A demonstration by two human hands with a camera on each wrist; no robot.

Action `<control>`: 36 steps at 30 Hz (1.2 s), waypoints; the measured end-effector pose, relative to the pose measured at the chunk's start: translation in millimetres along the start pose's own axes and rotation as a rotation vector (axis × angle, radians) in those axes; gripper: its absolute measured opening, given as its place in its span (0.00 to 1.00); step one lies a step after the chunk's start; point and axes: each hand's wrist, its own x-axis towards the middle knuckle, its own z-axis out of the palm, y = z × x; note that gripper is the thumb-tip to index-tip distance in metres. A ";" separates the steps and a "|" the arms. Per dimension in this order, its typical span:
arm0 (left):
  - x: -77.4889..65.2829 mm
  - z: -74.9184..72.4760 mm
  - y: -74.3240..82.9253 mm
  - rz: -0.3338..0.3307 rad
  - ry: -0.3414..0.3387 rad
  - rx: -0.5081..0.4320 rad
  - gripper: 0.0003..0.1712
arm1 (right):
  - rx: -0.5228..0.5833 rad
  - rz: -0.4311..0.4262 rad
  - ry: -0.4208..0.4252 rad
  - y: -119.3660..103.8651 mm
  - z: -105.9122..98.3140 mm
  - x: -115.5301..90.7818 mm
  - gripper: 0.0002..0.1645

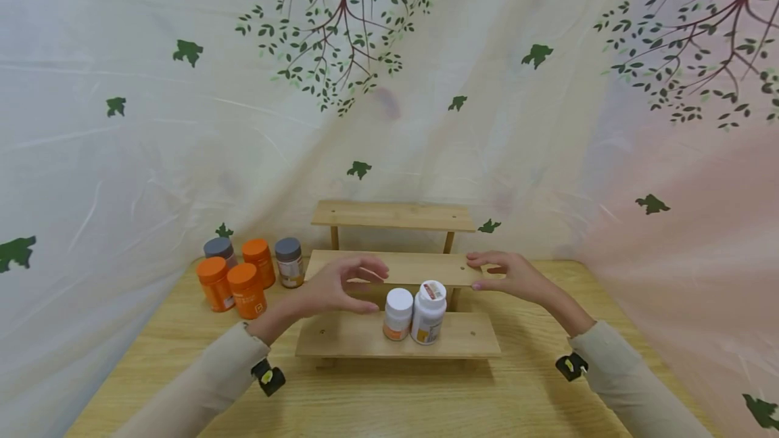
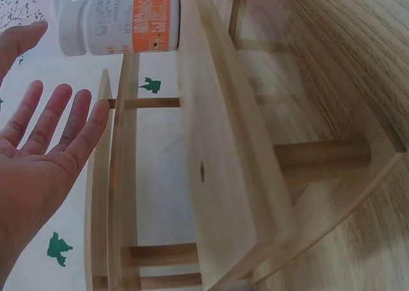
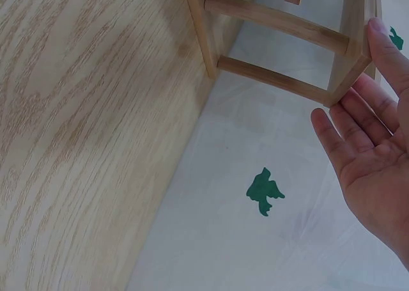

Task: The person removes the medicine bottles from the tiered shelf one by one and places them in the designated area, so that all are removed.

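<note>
A three-step wooden display stand (image 1: 349,343) stands on the table. On its lowest step are a small white pill bottle (image 1: 398,315) with an orange label band and, touching its right side, a larger white pill bottle (image 1: 429,313) with a sticker on its cap. My left hand (image 1: 341,284) hovers just left of the small bottle, fingers spread and holding nothing; the left wrist view shows its bare palm (image 2: 38,169). At the right end of the middle step, my right hand (image 1: 511,277) grips the board, its thumb at the front corner and fingers at the back.
Left of the stand, several bottles are grouped on the table (image 1: 158,370): orange-capped orange bottles (image 1: 247,289) and grey-capped bottles (image 1: 289,262). A pale curtain (image 1: 152,188) with printed leaves and branches hangs behind and along the sides.
</note>
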 end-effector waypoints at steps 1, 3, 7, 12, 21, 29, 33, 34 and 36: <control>1.3 1.9 -0.8 -0.006 -0.011 -0.009 0.35 | 0.000 0.001 0.000 -0.2 0.0 -0.2 0.27; 3.6 5.8 -2.6 -0.015 -0.028 -0.020 0.35 | 0.001 0.002 0.001 -0.3 0.2 -0.5 0.27; 7.1 12.3 -5.7 -0.043 -0.049 -0.040 0.35 | 0.000 0.004 0.002 0.7 0.6 -0.7 0.27; 9.8 14.9 -11.8 -0.073 -0.065 -0.034 0.35 | 0.001 -0.003 0.001 1.4 1.1 0.0 0.28; 12.0 17.8 -15.3 -0.075 -0.072 -0.034 0.34 | 0.001 -0.009 0.002 2.4 0.2 1.6 0.27; 12.5 20.3 -17.5 -0.051 -0.086 -0.056 0.32 | 0.003 -0.002 0.002 3.8 0.0 1.4 0.27; 12.4 21.5 -17.9 -0.051 -0.084 -0.067 0.32 | 0.007 0.000 0.001 4.1 -0.1 1.0 0.26; 12.4 21.8 -17.9 -0.052 -0.083 -0.067 0.32 | 0.008 0.000 0.000 4.0 -0.2 0.9 0.26; 12.5 22.6 -17.5 -0.057 -0.084 -0.069 0.32 | 0.009 -0.001 0.001 3.9 -0.1 0.6 0.26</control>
